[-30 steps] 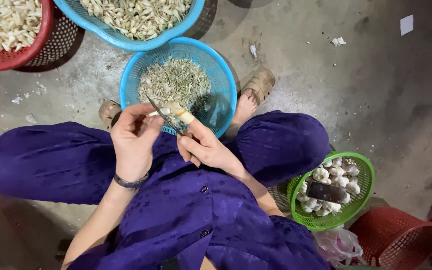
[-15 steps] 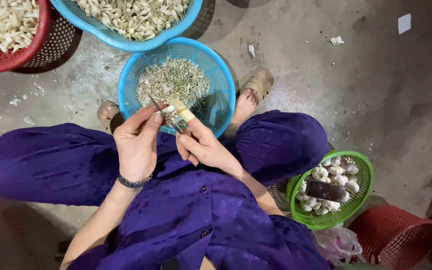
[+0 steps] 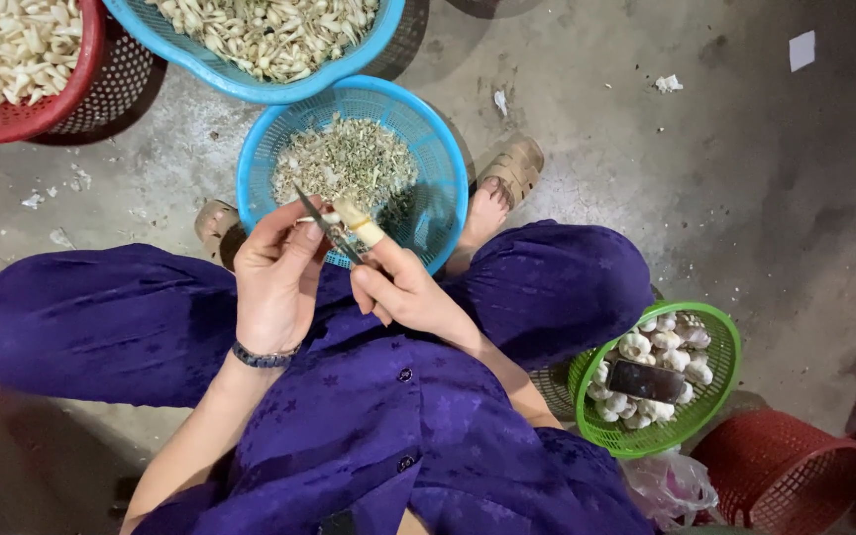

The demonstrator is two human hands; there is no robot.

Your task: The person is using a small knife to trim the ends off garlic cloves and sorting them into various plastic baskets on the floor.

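Note:
My left hand [image 3: 274, 277] pinches a small pale garlic piece [image 3: 311, 217] between its fingertips. My right hand [image 3: 403, 287] grips a small knife [image 3: 334, 233], thumb taped, with the blade laid against that piece. Both hands hover over my lap in purple clothing, just at the near rim of a round blue basket [image 3: 448, 168] that holds a heap of greyish garlic trimmings [image 3: 344, 163]. A dark bracelet [image 3: 262, 357] sits on my left wrist.
A larger blue basket [image 3: 250, 84] of peeled cloves lies at the top, a red basket [image 3: 91, 59] of cloves at top left. A green basket [image 3: 715, 396] with whole garlic bulbs and a dark phone [image 3: 644, 380] sits at right, beside a red basket [image 3: 780, 471]. Sandalled feet rest on concrete.
Both hands stay together over the blue basket's rim; the knife and the fingers have shifted only slightly against the garlic piece.

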